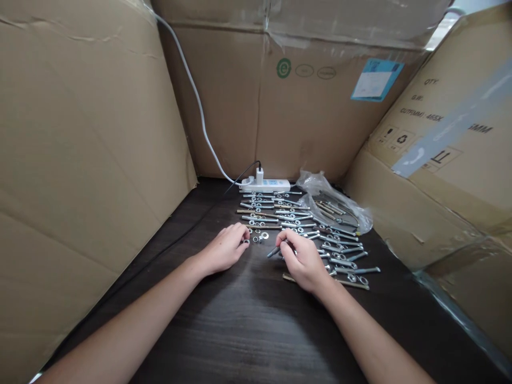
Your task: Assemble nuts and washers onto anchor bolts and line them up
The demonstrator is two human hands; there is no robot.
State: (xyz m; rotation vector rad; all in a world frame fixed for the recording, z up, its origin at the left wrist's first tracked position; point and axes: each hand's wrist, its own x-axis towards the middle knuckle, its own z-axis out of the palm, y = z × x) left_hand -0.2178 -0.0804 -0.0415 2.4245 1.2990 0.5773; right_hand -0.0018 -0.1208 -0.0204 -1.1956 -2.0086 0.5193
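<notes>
My right hand (300, 257) is closed around a grey metal bolt (273, 252), whose narrower end sticks out to the left past my fingers. My left hand (227, 248) rests low over the dark table, thumb and forefinger pinched at a small metal washer (246, 241); the grip is partly hidden. Just beyond the two hands lies a loose flat washer (264, 236) beside smaller rings. Rows of silver and brass-coloured bolts (260, 219), with nuts and washers among them, spread behind and to the right of my right hand. A brass-coloured bolt (352, 285) lies nearest me.
A white power strip (276, 185) with a plugged-in charger (260, 176) sits at the back. A clear plastic bag (320, 186) holds more bolts. A black cable (188, 230) crosses the left side of the table (224, 330). Cardboard boxes (224, 96) wall in three sides.
</notes>
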